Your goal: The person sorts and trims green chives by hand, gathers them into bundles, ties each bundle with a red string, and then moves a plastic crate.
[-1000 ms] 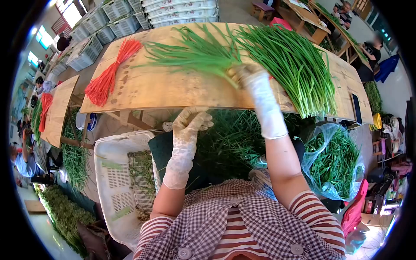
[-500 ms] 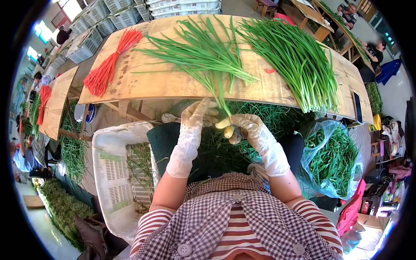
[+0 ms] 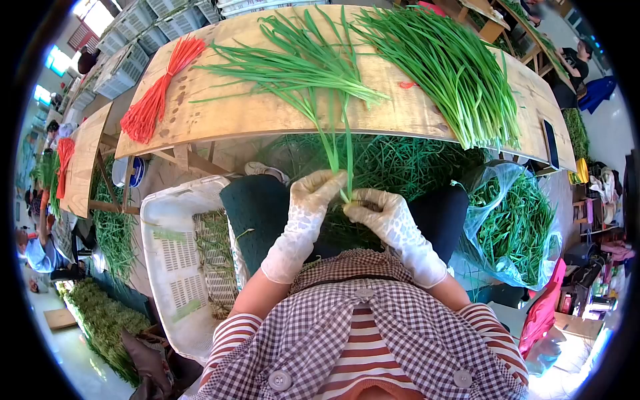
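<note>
Both my hands wear thin whitish gloves, and they meet over my lap just below the table's near edge. My left hand (image 3: 312,199) is closed around the lower ends of a few garlic chives (image 3: 330,148), whose leaves reach up over the table edge. Pinched in the fingers of my right hand (image 3: 379,212) is the lower tip of a chive stalk, close beside the left fingertips. Ahead on the wooden table (image 3: 233,123) lies a loose spread of chives (image 3: 313,77). A thick pile of chives (image 3: 460,93) is to its right.
A bundle of red ties (image 3: 152,103) lies on the table's left, and a phone (image 3: 551,143) at its right edge. A white plastic crate (image 3: 177,267) stands left of my legs. On the right sits a clear bag of green scraps (image 3: 513,227). More scraps (image 3: 400,167) cover the floor.
My hands have come down towards my lap, drawing the chive ends with them. My left fingers, looser before, now close on the stalks. The view has tilted slightly downward.
</note>
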Available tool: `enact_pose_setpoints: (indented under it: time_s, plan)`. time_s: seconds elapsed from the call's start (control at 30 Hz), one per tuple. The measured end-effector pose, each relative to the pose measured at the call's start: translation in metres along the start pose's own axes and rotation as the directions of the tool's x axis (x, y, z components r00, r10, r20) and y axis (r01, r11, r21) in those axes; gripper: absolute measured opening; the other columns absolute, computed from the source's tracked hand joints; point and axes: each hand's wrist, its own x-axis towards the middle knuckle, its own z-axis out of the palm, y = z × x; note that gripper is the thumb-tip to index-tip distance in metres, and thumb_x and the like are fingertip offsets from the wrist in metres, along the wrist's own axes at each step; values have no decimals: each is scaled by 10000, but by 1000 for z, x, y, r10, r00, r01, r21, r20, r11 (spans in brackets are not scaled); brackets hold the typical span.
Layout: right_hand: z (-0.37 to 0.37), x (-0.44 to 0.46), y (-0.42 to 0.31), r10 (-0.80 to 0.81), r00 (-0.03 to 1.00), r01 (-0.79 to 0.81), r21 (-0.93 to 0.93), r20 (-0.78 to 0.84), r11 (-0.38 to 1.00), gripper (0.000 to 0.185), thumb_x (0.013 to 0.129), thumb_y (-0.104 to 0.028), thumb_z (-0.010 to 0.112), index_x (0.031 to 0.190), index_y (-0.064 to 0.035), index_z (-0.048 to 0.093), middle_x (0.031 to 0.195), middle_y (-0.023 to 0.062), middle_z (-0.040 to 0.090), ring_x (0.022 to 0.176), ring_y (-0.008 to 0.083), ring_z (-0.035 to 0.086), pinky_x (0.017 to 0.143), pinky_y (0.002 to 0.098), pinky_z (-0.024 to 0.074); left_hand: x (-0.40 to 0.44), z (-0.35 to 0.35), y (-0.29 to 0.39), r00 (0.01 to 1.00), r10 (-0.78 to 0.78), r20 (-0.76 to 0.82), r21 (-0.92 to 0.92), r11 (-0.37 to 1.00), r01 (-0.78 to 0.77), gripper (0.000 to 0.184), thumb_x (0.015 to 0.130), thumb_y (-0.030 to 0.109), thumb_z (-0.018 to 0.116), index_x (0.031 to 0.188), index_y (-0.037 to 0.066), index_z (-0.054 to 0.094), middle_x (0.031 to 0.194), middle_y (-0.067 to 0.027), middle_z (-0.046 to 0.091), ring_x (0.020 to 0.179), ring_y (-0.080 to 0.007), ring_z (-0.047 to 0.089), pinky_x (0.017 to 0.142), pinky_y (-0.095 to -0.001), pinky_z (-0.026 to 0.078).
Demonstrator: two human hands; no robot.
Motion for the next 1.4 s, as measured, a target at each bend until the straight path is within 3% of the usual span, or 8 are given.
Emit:
enact_pose_setpoints:
  time_s: [0.13,0.23,0.3,0.43,0.57,0.67,0.73,1.4]
  plan:
    - [-4,3,-4,150,988,-144,448,23,883,270,835,-181,704,986,39,658,846,97,681,742,93,636,698,234,519,-19,10,11,950,311,-42,200,934,-297,126,825,119,714,886,8,720,812,1,634,702,-74,515,645,-237,420]
    - [-24,9,28,213,972,-210,-43,100,977,278,842,-207,680,1023,3,660,857,109,693,748,157,667,698,286,533,-26,-7,44,782,545,-302,53,829,-557,112,833,120,692,914,50,725,916,-50,668,853,-122,595,789,-258,463]
    - [-38,18,37,287,951,22,-954,112,300,293,831,-320,632,1026,-107,679,893,145,691,802,308,675,709,406,540,-25,-34,81,638,760,-123,-210,608,-765,184,933,135,540,1005,-5,636,949,-87,663,922,-179,620,826,-303,491]
    - [-18,29,-21,-508,855,281,-725,-109,629,268,852,-310,648,933,-56,675,794,145,676,702,305,661,644,376,536,-16,-48,105,865,416,-282,-506,701,-502,142,942,160,542,971,28,588,675,-7,479,598,-116,473,563,-244,435]
    - [8,86,-27,-769,624,429,-883,138,190,301,828,-303,683,939,-23,671,744,104,658,592,266,634,590,349,525,2,-44,67,977,133,-167,-584,785,-207,209,940,239,570,803,88,525,508,56,283,435,-83,290,444,-240,307]
    - [19,87,-54,-234,971,228,-113,-52,967,266,877,-234,629,980,8,668,762,89,655,593,192,626,583,291,525,2,-43,52,975,77,-209,-511,842,-176,244,940,279,567,850,53,563,498,53,265,421,-87,275,452,-254,283]
    - [7,69,-60,-78,952,-113,576,295,809,278,924,-205,573,1030,38,656,813,98,673,630,142,633,596,260,537,-1,-54,46,976,65,-209,-443,883,-153,272,942,290,558,907,22,582,502,49,270,424,-89,285,459,-260,279]
    - [41,53,0,-197,978,183,-177,-64,967,248,863,-204,684,949,28,666,766,67,685,661,84,604,629,236,493,10,-37,9,958,113,-264,-179,970,-164,89,835,88,692,807,17,645,500,61,336,392,-67,316,395,-234,259]
